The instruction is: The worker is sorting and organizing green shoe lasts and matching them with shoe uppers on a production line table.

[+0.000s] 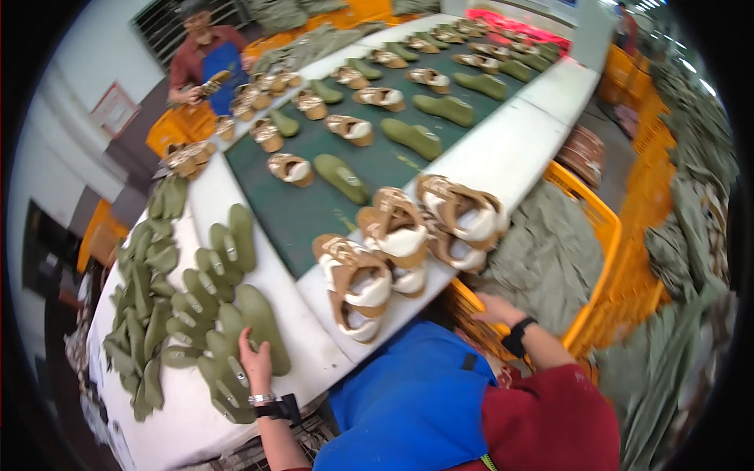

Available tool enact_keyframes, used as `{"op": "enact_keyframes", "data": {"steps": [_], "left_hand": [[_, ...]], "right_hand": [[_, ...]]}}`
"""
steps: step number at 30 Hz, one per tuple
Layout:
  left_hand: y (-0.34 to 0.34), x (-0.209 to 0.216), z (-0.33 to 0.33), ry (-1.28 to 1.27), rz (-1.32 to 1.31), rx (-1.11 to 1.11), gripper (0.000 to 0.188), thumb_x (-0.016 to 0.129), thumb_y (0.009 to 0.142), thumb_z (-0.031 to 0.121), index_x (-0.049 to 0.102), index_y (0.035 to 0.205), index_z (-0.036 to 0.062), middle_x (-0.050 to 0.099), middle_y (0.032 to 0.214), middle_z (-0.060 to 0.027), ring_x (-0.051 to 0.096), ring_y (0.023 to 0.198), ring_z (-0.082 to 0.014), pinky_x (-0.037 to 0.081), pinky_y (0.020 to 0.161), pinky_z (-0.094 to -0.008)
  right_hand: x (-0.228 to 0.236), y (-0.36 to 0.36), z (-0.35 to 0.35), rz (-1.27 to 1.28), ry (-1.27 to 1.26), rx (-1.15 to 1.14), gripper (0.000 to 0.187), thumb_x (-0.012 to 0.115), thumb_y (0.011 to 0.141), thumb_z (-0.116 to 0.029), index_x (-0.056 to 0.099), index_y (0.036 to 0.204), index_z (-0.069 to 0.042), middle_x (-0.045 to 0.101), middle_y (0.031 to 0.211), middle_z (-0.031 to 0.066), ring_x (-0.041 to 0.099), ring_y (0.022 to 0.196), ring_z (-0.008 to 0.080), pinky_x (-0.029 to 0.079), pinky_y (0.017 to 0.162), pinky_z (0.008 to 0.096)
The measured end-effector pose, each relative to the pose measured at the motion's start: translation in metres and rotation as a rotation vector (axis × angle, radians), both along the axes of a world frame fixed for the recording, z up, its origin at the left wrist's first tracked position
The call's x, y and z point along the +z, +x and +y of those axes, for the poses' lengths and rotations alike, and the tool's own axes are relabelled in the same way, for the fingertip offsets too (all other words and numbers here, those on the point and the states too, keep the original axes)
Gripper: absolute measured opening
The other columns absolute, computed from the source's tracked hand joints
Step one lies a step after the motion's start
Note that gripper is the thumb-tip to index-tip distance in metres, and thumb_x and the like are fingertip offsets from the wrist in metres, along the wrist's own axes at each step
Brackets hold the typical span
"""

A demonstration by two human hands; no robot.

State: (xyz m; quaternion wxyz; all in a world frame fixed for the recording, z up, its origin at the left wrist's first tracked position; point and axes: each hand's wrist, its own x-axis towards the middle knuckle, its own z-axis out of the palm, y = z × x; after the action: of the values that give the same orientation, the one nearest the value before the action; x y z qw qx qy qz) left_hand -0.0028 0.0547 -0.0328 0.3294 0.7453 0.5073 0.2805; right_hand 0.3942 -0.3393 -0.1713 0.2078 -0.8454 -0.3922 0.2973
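Green shoe lasts (220, 271) stand in rows on the white table at my left. My left hand (255, 363) is among the nearest ones, its fingers closed on a shoe last (263, 318). My right hand (499, 309) is at the front rim of an orange crate (601, 224), fingers curled at the edge; the crate holds grey-green cloth (542, 255). Between my hands, several tan-and-white shoes stand on the table edge: a single shoe (353, 286), with stacked shoes (397, 228) and more shoes (463, 208) to its right.
A green conveyor belt (314, 212) carries rows of shoes and green lasts away from me. Another person (210, 59) stands at its far left, holding a shoe. Orange crates (640, 228) and draped cloth (683, 337) line my right. More lasts (137, 290) are piled at the far left.
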Motion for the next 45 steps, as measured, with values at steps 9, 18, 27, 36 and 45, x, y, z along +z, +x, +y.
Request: {"op": "enact_keyframes", "data": {"steps": [9,18,27,36,45], "left_hand": [[0.028,0.01,-0.03,-0.174,0.009,-0.087,0.061,0.059,0.072,-0.003,0.041,0.129,0.0076,0.035,0.141,-0.0209,0.034,0.132,-0.0298,0.028,0.107,-0.0342],[0.18,-0.008,0.105,-0.052,0.075,-0.153,0.058,0.058,0.073,0.002,0.041,0.128,0.0031,0.045,0.128,-0.0214,0.046,0.119,-0.0337,0.037,0.1,-0.0371],[0.267,-0.053,0.145,-0.011,0.438,0.188,0.065,0.051,0.075,0.001,0.032,0.136,0.0144,0.038,0.124,-0.0335,0.051,0.107,-0.0462,0.043,0.094,-0.0414],[0.227,-0.021,0.129,-0.145,0.58,-0.073,0.084,0.063,0.079,0.031,0.014,0.144,0.0103,0.056,0.112,-0.0312,0.056,0.105,-0.0406,0.045,0.09,-0.0445],[0.172,0.059,-0.019,0.11,0.096,-0.533,0.052,0.064,0.084,0.02,0.045,0.13,0.0041,0.055,0.122,-0.017,0.052,0.115,-0.0276,0.043,0.093,-0.0366]], "right_hand": [[-0.035,0.0,0.07,-0.098,-0.1,-0.324,0.033,0.065,0.074,-0.027,0.065,0.089,0.002,0.064,0.088,0.025,0.061,0.088,0.0399,0.049,0.08,0.0464],[-0.037,0.004,0.066,-0.067,-0.09,-0.302,0.037,0.065,0.075,-0.025,0.06,0.105,-0.004,0.061,0.103,0.0223,0.059,0.096,0.038,0.048,0.084,0.0457],[-0.028,0.0,0.068,-0.128,0.024,-0.283,0.033,0.063,0.075,-0.023,0.061,0.103,-0.005,0.063,0.098,0.0197,0.06,0.092,0.037,0.048,0.082,0.0454],[-0.02,-0.001,0.073,-0.003,-0.064,-0.346,0.036,0.062,0.074,-0.024,0.061,0.1,0.001,0.063,0.097,0.0253,0.06,0.094,0.0395,0.048,0.084,0.0454],[-0.02,0.007,0.075,-0.025,-0.058,-0.324,0.035,0.06,0.074,-0.025,0.063,0.096,0.002,0.064,0.092,0.025,0.061,0.09,0.0397,0.048,0.084,0.0457]]}}
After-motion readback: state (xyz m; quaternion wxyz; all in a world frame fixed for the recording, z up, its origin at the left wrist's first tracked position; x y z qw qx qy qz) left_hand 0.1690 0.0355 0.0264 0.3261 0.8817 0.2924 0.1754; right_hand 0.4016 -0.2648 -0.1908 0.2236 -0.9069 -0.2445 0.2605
